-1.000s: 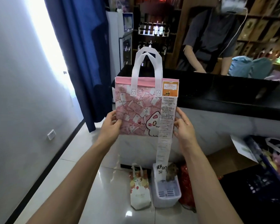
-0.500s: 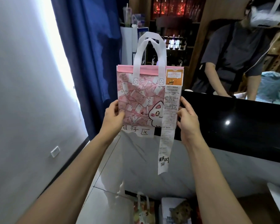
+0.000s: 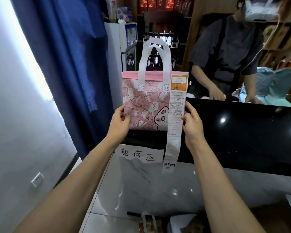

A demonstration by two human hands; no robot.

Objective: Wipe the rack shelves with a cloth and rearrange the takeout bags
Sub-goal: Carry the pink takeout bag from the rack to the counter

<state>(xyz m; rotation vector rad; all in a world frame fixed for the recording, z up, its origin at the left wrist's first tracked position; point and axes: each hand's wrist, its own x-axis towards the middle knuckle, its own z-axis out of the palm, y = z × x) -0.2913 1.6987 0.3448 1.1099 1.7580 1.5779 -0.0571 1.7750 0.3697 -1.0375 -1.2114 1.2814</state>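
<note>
At the middle of the frame I had the pink takeout bag (image 3: 146, 105) up on the edge of the black counter (image 3: 242, 132), its bottom edge level with the countertop lip and seemingly resting on it. A second earlier the same bag hung lower in my view, in front of the pale counter face, with floor clutter showing beneath it; since then it had risen to counter height and the view had tilted up with it. My left hand (image 3: 120, 121) gripped the bag's lower left edge, thumb across the front. My right hand (image 3: 191, 121) held the lower right side, thumb on the long receipt (image 3: 174, 125), which hung from the orange sticker (image 3: 179, 82) down past the counter edge. Just below the bag a handwritten paper sign (image 3: 139, 155) was stuck to the counter face. Behind the counter, at the upper right, another person (image 3: 228, 52) stood with hands down on the far side. I judged this bag was nearly placed; letting go looked like the next step, and no cloth was in view.
</note>
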